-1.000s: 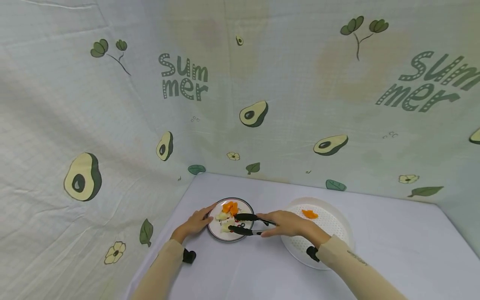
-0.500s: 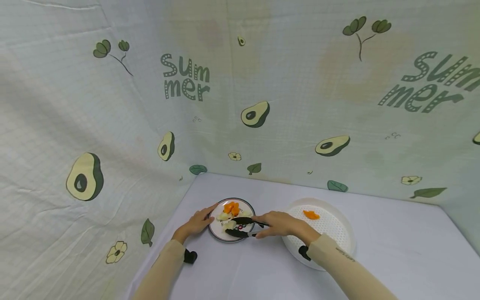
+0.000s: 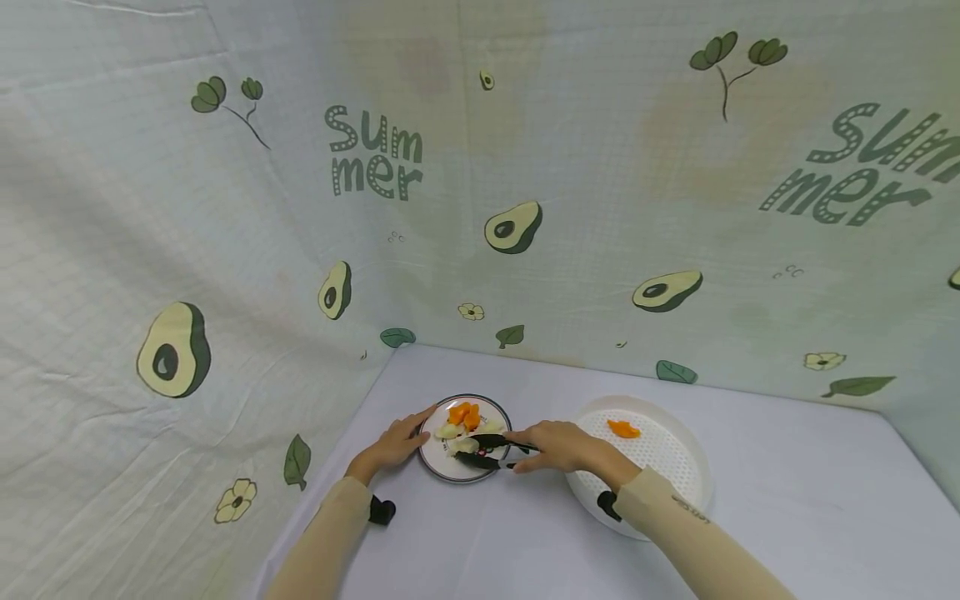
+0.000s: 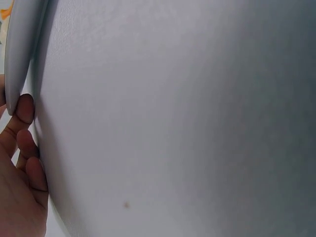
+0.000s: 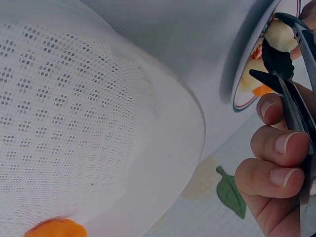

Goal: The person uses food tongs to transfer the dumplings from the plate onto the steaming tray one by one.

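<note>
My left hand (image 3: pixel 393 444) grips the left rim of a small dark-rimmed plate (image 3: pixel 448 475); in the left wrist view its fingertips (image 4: pixel 25 107) press against the plate's outer edge. Orange pieces (image 3: pixel 464 415) and several pale yellow pieces (image 3: pixel 450 431) lie on the plate. My right hand (image 3: pixel 557 444) holds black-tipped tongs (image 3: pixel 480 461) from the right. The tongs' tips reach over the plate on either side of a pale piece (image 3: pixel 463 446); in the right wrist view that pale piece (image 5: pixel 280 36) sits between the tips. Whether they squeeze it is hard to tell.
A large round white tray (image 3: pixel 678 458) with a perforated surface stands right of the plate, partly beneath my right forearm. One orange piece (image 3: pixel 623 429) lies on it near the back. A printed cloth (image 3: pixel 585 250) hangs behind and at the left of the white table (image 3: pixel 480 550).
My right hand has moved left with the tongs, and their tips have drawn nearer each other around the pale piece. The left hand stays at the plate's rim.
</note>
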The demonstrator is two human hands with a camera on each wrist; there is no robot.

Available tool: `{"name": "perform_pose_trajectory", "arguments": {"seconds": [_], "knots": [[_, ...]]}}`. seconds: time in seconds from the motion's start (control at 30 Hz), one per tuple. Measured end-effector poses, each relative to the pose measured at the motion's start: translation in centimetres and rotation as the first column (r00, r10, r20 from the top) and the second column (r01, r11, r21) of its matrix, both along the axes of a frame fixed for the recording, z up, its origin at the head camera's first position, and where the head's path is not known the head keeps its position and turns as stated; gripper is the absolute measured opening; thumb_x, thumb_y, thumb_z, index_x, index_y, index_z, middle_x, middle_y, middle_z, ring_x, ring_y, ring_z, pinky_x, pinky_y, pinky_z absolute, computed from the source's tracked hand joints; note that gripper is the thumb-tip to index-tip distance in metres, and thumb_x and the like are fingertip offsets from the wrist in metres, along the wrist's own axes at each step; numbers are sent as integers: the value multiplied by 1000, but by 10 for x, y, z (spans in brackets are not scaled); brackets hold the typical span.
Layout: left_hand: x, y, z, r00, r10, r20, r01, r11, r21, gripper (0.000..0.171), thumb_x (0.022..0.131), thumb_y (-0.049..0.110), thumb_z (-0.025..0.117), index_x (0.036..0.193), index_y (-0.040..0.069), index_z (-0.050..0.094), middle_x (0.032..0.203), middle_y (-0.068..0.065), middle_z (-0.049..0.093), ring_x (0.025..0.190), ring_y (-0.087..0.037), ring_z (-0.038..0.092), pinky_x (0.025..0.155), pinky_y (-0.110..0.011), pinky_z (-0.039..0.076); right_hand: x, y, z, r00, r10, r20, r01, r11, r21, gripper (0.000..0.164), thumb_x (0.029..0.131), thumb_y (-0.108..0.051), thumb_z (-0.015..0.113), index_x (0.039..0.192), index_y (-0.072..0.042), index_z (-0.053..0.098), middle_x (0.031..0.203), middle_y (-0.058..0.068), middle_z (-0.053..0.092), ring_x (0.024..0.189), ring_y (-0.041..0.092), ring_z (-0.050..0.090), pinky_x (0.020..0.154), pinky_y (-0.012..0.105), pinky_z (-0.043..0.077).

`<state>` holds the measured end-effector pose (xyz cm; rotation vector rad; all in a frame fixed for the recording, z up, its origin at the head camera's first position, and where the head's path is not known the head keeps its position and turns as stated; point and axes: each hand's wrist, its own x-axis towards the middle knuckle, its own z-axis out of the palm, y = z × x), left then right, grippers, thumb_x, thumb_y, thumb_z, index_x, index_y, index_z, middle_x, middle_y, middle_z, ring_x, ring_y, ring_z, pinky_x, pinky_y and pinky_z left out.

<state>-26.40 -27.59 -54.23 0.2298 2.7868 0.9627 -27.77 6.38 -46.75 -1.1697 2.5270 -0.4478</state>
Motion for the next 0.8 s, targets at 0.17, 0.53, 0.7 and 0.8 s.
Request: {"name": "perform_pose_trajectory", "arguments": {"seconds": [0.17,0.53,0.7,0.8], "knots": [[-2,1,-1,999,29,20,-28,999,-18,55,104,23,53,156,16,36,151,-21,42,115,-35,44,105,-65,28,2,1,1,1000,2,-2,-2,1000,8,60,92,-40,71,143,-12,57,134,9,63,121,28,59,97,48,48],[-2,3,-3,999,38,19,-38,999,-14,55,104,24,53,156,18,36,149,-20,44,109,-31,44,103,-61,33,4,18,9,1000,-2,14,2,999,-52,61,94,-43,66,145,-11,54,139,7,59,125,27,57,101,47,46],[-1,3,-2,999,44,21,-44,999,-2,55,104,23,53,156,19,36,148,-20,46,110,-32,44,103,-61,34,4,36,17,1000,-10,26,13,995,-101,67,94,-50,63,145,-8,53,141,7,57,126,28,56,100,47,46],[-1,2,-3,999,31,16,-31,1000,3,55,104,23,53,156,19,35,148,-20,45,111,-31,45,103,-61,33,6,48,22,999,-19,29,22,994,-109,69,94,-53,62,145,-7,52,142,8,56,127,28,55,101,47,46]]}}
